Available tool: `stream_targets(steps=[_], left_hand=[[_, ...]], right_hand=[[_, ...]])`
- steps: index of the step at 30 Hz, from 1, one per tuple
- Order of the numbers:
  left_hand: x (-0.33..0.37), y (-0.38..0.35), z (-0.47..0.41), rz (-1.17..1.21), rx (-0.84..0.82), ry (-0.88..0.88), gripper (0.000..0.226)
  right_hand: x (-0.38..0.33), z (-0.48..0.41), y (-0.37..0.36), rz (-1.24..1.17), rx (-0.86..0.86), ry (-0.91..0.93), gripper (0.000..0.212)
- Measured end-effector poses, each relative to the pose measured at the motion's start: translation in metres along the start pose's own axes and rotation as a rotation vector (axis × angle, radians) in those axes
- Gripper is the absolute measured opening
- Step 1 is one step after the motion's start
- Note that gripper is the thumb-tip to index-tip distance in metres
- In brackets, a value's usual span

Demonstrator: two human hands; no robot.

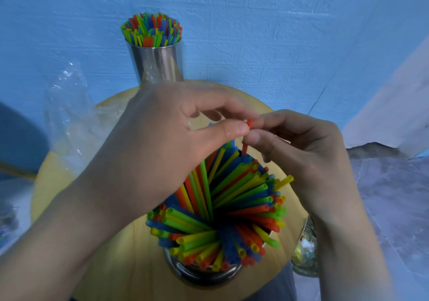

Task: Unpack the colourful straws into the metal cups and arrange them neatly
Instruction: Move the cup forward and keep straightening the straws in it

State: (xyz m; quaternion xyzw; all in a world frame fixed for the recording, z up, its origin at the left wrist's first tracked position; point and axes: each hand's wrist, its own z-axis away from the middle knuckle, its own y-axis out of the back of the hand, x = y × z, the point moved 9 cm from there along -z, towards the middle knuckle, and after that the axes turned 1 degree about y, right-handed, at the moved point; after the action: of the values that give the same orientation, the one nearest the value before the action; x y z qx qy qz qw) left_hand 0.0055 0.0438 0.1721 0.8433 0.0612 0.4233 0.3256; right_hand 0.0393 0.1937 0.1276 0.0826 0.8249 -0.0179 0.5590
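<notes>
Pinching one orange straw (244, 147) together, the left hand (162, 133) and right hand (308, 152) hold it over the near metal cup (202, 275), whose straws (220, 207) splay loosely; a careless push could knock several onto the wooden table (58, 184).

Thin plastic straws (220, 207) of red, yellow, green and blue fill the near shiny silver metal cup (202, 275); the far silver metal cup (157, 64) shows the same four colours (against a textured sky-blue wall (278, 33)). A single orange-red straw (244, 147) stands out; the round wooden table (58, 184) is pale yellow.
</notes>
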Motion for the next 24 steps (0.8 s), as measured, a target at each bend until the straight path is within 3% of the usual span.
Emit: stream_targets(steps=[5,10,15,20,24], left_hand=[[0.008,0.006,-0.004,0.072,0.06,-0.091,0.009],[-0.019,0.04,-0.009,0.48,0.29,0.013,0.006],[-0.04,0.051,-0.004,0.654,0.413,0.127,0.011],[-0.048,0.051,-0.001,0.722,0.442,0.182,0.01],[-0.056,0.042,-0.001,0.648,0.363,0.218,0.014]], right_hand=[[0.001,0.002,0.001,0.073,-0.012,-0.008,0.009],[0.011,0.005,0.002,0.125,-0.062,-0.062,0.014],[0.004,0.006,0.009,0.124,-0.061,-0.02,0.014],[-0.004,0.009,0.011,0.107,-0.031,0.029,0.011],[-0.009,0.011,0.028,-0.158,0.151,0.105,0.014]])
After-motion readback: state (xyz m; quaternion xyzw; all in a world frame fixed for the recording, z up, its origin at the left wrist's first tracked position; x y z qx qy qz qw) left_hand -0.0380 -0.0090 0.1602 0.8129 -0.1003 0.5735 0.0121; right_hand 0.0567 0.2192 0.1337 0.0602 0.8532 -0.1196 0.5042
